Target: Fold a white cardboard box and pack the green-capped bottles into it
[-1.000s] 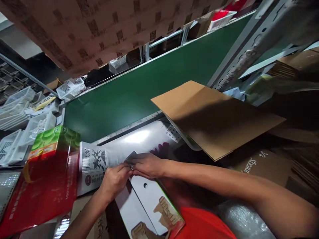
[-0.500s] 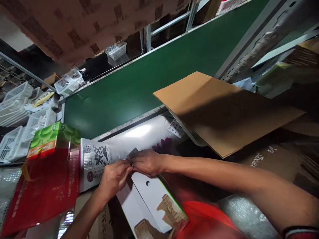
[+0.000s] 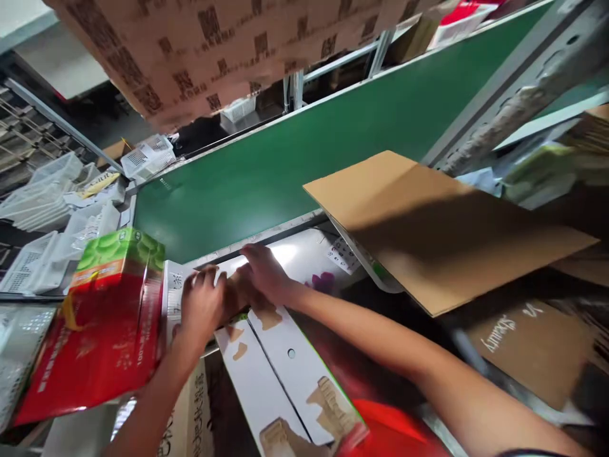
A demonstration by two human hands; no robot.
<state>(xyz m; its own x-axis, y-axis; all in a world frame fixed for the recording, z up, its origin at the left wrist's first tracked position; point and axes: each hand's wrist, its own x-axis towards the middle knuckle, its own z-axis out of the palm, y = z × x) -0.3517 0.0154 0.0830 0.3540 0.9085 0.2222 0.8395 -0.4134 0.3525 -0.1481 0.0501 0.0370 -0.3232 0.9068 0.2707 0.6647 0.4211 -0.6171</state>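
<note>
"What lies closest?"

"A glossy red surface (image 3: 387,422), cut off by the bottom edge, so I can't say what it belongs to. Just beside it is the oblong white cardboard box (image 3: 295,381), with a thin green edge, a round hole, a long seam and bare brown patches."

"And the hands?"

"Both are at the box's far end. The left hand (image 3: 204,301) has its fingers curled and blurred. The right hand (image 3: 266,276) has one finger stretched out, the others bent under. Between them is a dark brown shape (image 3: 233,294), too smeared to identify; I can't tell whether either hand pinches it."

"How would you work there?"

"I'd brace the box with one hand and keep the other low, moving slowly along the seam. Those brown patches suggest the white surface tears easily."

"Farther out?"

"On the left, a shiny red carton with green fruit printed on top (image 3: 104,336). A white printed packet (image 3: 172,292) is mostly covered by the left hand. To the right, a flat brown cardboard sheet (image 3: 442,235) hides whatever is beneath. Beyond runs a smooth green surface (image 3: 285,171), then a white plastic basket (image 3: 148,155). A brown printed sheet (image 3: 228,51) is cropped at the top."
</note>
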